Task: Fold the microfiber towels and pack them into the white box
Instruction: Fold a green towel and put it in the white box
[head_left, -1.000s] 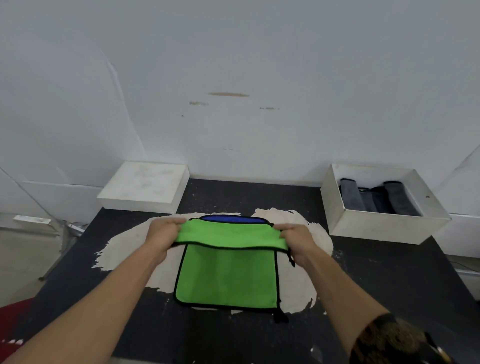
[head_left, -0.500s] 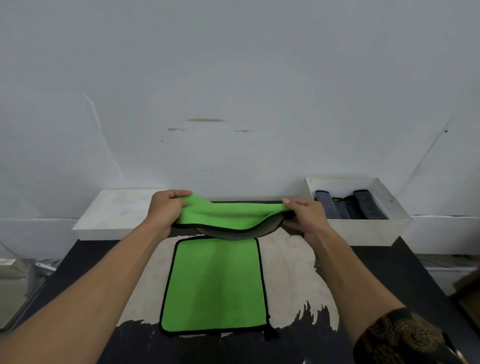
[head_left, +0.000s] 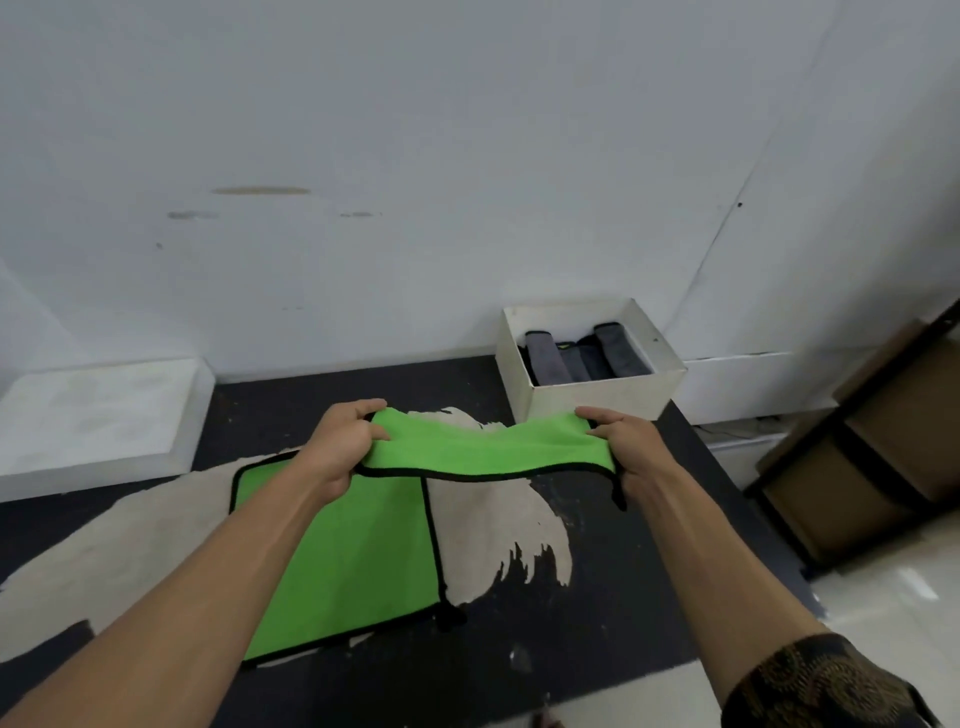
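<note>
A folded green towel (head_left: 483, 449) with black trim hangs in the air between my hands, just in front of the white box (head_left: 597, 397). My left hand (head_left: 345, 444) grips its left end and my right hand (head_left: 626, 449) grips its right end. Beneath it a second green towel (head_left: 353, 551) lies flat on the black table, partly hidden by my left forearm. Inside the white box stand several folded grey and dark towels (head_left: 582, 356).
A flat white lid (head_left: 98, 415) rests at the table's back left against the wall. The black table (head_left: 597, 597) has a worn pale patch in its middle. Brown cardboard boxes on a dark rack (head_left: 872, 457) stand on the floor to the right.
Both hands have carried the folded green towel to the right, toward the white box. The view has turned right, and the flat towel now lies to the left under my left arm.
</note>
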